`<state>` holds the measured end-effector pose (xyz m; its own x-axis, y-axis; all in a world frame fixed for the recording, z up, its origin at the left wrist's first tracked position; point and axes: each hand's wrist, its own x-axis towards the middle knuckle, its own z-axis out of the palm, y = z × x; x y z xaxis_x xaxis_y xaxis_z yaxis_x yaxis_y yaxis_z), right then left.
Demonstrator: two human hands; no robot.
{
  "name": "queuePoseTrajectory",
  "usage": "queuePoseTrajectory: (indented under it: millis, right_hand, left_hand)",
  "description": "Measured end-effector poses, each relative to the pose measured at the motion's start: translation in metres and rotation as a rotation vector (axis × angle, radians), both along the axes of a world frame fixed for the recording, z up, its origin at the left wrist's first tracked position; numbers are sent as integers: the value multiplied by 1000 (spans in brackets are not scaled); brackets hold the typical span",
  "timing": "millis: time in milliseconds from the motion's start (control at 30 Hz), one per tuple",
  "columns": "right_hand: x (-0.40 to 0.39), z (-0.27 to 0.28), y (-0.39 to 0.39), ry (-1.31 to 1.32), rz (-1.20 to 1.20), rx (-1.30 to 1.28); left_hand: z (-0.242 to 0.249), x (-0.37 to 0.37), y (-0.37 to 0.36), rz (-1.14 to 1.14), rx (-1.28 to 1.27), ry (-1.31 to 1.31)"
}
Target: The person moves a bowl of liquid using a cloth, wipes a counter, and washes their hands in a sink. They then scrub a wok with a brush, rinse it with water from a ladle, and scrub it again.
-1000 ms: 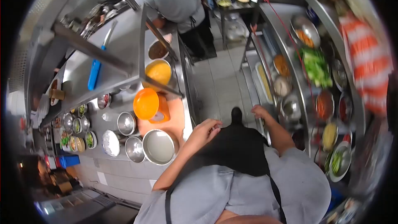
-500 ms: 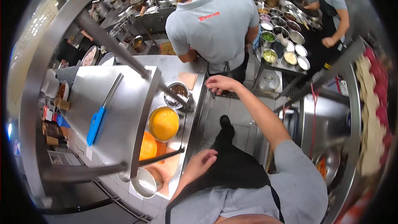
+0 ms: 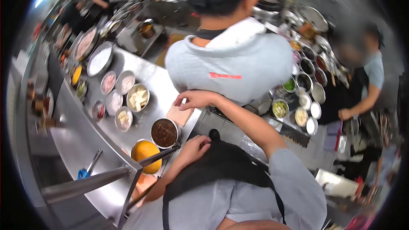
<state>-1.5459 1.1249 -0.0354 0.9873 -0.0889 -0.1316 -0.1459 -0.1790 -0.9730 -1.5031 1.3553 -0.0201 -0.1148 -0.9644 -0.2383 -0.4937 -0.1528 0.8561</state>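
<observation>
My right hand [image 3: 197, 100] reaches over the counter's corner, just above a flat tan slab [image 3: 180, 115]. Its fingers are loosely bent and apart, with nothing between them. Low beside my apron [image 3: 226, 162], my left hand [image 3: 194, 149] hangs with relaxed, slightly curled fingers and holds nothing that I can see. Close to it stands a pot of dark brown sauce [image 3: 164, 133]. Next to that is a pot of orange-yellow liquid [image 3: 147, 155], partly crossed by a metal rail.
A co-worker's back [image 3: 226, 66] is directly ahead. Several bowls of ingredients, including pale yellow slices [image 3: 138, 98], cover the counter [image 3: 149, 72]. A metal shelf [image 3: 104, 145] with a blue-handled tool [image 3: 87, 170] borders the left. Ingredient pots, with another person [image 3: 370, 72], are at right.
I have moved forward and closer to the co-worker. More bowls on the counter show now. My right hand has come from over the aisle to above the tan slab; my left hand has come forward.
</observation>
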Motion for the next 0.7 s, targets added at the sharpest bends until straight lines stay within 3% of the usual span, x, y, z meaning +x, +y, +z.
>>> queuePoseTrajectory:
  millis: [133, 333, 533, 700]
  right_hand:
    - [-2, 6, -3, 11, 27, 75]
    - [-18, 13, -12, -103, 27, -120]
    - [-39, 25, -32, -135, 44, -44]
    - [-55, 37, -60, -89, 119, 95]
  left_hand:
    - [-13, 7, -28, 16, -14, -68]
    - [-7, 2, -58, 132, 35, -156]
    - [3, -20, -92, 338, 46, -102]
    - [-4, -37, -115, 339, -4, -122]
